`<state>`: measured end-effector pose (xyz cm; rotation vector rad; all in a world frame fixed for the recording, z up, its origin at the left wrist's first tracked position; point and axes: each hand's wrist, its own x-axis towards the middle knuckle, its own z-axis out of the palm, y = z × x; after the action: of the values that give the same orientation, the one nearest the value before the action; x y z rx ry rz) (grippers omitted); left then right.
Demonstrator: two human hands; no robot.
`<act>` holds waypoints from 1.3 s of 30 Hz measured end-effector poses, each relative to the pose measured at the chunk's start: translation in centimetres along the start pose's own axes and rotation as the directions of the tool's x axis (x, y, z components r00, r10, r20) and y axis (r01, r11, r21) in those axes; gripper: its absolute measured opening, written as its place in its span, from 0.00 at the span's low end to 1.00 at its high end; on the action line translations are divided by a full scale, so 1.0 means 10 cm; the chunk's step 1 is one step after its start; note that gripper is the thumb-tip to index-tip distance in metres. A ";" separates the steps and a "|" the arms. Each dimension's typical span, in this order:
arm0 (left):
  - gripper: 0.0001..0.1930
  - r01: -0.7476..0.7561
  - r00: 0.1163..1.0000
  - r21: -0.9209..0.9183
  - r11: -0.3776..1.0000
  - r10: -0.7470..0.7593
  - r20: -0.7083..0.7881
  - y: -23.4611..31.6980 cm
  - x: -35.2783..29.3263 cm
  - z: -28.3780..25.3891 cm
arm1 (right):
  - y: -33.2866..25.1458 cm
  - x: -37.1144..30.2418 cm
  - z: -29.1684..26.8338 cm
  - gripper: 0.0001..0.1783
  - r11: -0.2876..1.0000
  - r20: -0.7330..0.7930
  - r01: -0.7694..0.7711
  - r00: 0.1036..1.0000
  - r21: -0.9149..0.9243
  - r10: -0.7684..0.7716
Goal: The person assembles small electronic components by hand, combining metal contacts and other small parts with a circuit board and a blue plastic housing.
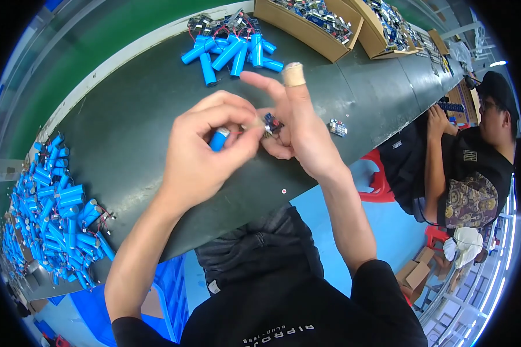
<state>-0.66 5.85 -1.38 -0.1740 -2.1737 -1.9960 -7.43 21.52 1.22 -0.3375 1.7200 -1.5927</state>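
Over the dark green worktable (139,150), my left hand (205,136) is closed around a blue cylindrical battery (219,140), and its thumb and forefinger pinch together at the battery's wire end. My right hand (301,124) holds a small circuit board (272,123) in its curled fingers. Its thumb is raised, with a tan covering (293,75) on the tip, and the forefinger points outward. Between the two hands the fingertips nearly meet; the wire there is blurred. Another small circuit board (337,128) lies on the table, right of my right hand.
A large heap of blue batteries (58,214) covers the table's left end. Batteries wired to boards (231,52) lie at the far side. Cardboard boxes of boards (312,29) stand at the far right. A co-worker (474,144) sits on the right; a blue crate (171,295) is below the table.
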 end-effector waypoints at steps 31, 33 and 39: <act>0.08 0.288 0.897 -0.502 0.816 -0.414 -0.157 0.06 0.00 -0.02 | 0.38 0.06 0.24 0.21 0.583 -0.144 0.540 0.647 -0.607 -0.749; 0.07 0.298 0.892 -0.512 0.806 -0.426 -0.151 0.07 0.00 -0.02 | 0.38 0.05 0.26 0.21 0.558 -0.152 0.519 0.629 -0.648 -0.762; 0.07 0.271 0.902 -0.604 0.750 -0.416 -0.112 0.07 -0.01 -0.05 | 0.39 0.06 0.27 0.21 0.551 -0.155 0.538 0.611 -0.638 -0.776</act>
<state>-0.37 5.45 -0.74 0.4136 -1.4663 -2.6740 -4.91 19.90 -2.48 -1.1471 2.6083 -1.7426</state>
